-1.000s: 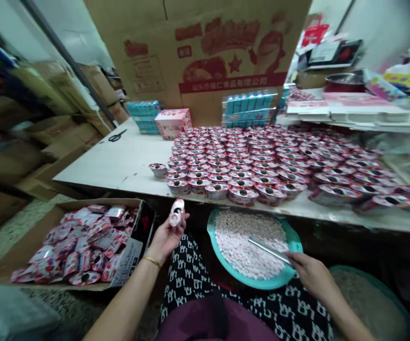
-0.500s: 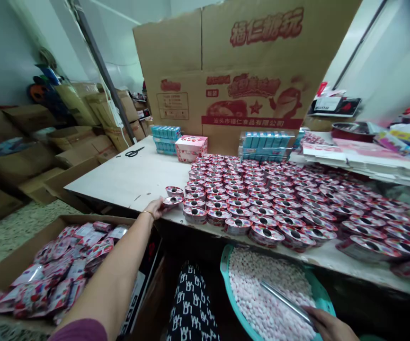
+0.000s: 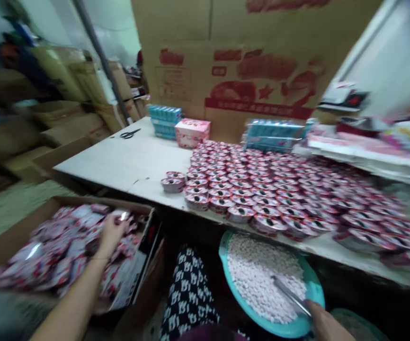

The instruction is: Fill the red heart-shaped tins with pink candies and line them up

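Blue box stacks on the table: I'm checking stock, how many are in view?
2. One blue stack stands at the table's back left beside the pink box; the other behind the cups, centre-right. More may be hidden.

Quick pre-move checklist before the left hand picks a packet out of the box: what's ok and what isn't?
1. Left hand over the packets in the cardboard box: ok.
2. One packet gripped: cannot tell, the picture is blurred.
3. Right hand on the metal scoop in the teal basin: ok, though the hand is partly out of frame.
4. Basin stocked with white candies: ok.
5. Bare table beside the filled cups for another cup: ok.
6. Sharp view: not ok, motion blur.
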Demonstrator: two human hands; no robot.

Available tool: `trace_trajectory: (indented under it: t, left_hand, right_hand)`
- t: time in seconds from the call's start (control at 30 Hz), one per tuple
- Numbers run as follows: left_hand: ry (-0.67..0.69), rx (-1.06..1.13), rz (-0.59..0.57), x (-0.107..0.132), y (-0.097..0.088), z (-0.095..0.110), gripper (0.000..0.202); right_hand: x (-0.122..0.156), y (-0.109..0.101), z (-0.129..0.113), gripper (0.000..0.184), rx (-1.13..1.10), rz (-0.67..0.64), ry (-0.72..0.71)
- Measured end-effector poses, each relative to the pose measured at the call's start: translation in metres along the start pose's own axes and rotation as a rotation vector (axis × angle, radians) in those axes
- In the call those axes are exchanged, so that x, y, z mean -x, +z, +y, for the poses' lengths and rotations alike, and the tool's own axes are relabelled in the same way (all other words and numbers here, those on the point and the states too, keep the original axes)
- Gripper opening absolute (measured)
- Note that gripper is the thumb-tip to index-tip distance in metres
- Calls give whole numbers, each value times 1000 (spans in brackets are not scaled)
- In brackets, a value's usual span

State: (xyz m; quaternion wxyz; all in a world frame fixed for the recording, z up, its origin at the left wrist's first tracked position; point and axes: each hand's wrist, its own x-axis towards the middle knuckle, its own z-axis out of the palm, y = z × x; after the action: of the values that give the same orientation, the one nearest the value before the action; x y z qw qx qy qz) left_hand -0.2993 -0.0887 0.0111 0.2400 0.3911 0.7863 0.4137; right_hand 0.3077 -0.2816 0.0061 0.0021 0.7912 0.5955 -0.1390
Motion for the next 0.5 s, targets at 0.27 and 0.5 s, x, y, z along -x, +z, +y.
trace_trajectory:
  t: [0.27,0.5]
  left_hand:
    - [-156,-306,-372,61,-12,-65,52]
    - [-175,-298,-375,65,1,-39,17]
  right_hand:
    - [-53,54,-47,38,-102,-69,-34]
    - [-47,47,-41,34,-431,69,-41]
